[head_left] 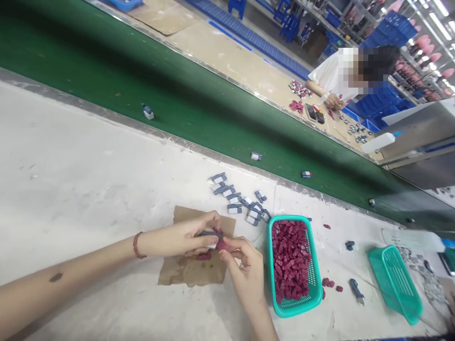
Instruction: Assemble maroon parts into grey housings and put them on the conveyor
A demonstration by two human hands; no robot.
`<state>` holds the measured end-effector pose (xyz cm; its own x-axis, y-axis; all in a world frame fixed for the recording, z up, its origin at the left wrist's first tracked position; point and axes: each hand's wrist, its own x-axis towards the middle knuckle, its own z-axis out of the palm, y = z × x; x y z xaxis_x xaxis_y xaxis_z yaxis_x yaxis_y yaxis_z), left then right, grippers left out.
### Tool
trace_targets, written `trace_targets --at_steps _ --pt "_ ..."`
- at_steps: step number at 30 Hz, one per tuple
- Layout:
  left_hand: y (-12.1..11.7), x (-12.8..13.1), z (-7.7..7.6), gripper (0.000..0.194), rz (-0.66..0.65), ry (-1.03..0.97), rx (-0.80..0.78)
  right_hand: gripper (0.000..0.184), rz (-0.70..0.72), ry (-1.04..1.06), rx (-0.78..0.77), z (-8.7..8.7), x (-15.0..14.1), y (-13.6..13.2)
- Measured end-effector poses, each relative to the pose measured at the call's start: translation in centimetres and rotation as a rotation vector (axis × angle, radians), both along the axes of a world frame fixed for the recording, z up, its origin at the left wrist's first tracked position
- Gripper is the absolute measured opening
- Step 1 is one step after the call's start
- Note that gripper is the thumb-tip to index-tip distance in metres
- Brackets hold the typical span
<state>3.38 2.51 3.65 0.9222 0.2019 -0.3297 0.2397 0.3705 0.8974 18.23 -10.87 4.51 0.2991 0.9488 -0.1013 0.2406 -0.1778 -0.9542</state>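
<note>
My left hand is closed around a small dark grey-and-white plastic part, holding it above a piece of brown cardboard. With thumb and forefinger, my right hand pinches a small maroon piece against the end of that part. Another maroon piece lies on the cardboard under the hands. Right of my right hand stands a green basket full of maroon pieces. Several grey-and-white parts lie in a loose group beyond the cardboard.
A green conveyor belt runs past the white table, carrying a few spaced parts. A second green basket and a clear bottle are at the right. Across the belt a person handles small parts at another table.
</note>
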Motion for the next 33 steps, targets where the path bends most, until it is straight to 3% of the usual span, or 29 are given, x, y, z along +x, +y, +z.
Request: trace_targets --at_steps 3,6,8,11,14,18,22,26,30,33 --pt "3.3 2.0 0.8 0.033 0.038 0.001 0.294 0.02 -0.085 -0.174 0.031 1.0 2.7 -1.8" --pt "8.2 4.5 0.2 0.027 0.316 0.063 0.703 0.017 -0.277 -0.476 0.002 1.6 6.8 -3.9" --pt "11.5 6.1 -0.6 0.023 0.458 0.121 0.828 0.018 -0.329 -0.661 -0.07 1.5 9.4 -5.1" --pt "14.9 8.4 -1.7 0.017 0.596 0.2 0.947 0.02 -0.249 -0.85 -0.154 0.7 11.6 -5.9" --pt "15.8 10.4 -2.0 0.023 0.605 0.213 1.122 0.022 -0.161 -1.004 -0.199 -0.2 12.0 -5.9" --pt "14.2 14.1 -2.0 0.039 0.419 0.104 1.32 0.022 -0.095 -1.117 -0.184 -0.7 12.1 -5.5" --pt "12.2 18.9 -2.7 0.036 0.231 0.017 1.286 0.016 -0.127 -1.009 -0.112 -0.5 12.2 -5.3" --pt "11.0 22.4 -3.4 0.022 0.238 0.025 1.196 0.008 -0.297 -0.618 -0.07 0.0 11.8 -5.4" --pt "10.4 23.0 -3.0 0.023 0.34 0.011 1.044 0.016 -0.485 -0.144 -0.028 0.4 11.1 -5.7" --pt "9.7 21.1 -2.4 0.028 0.425 -0.011 0.874 0.019 -0.547 0.029 0.05 0.6 10.2 -5.5"
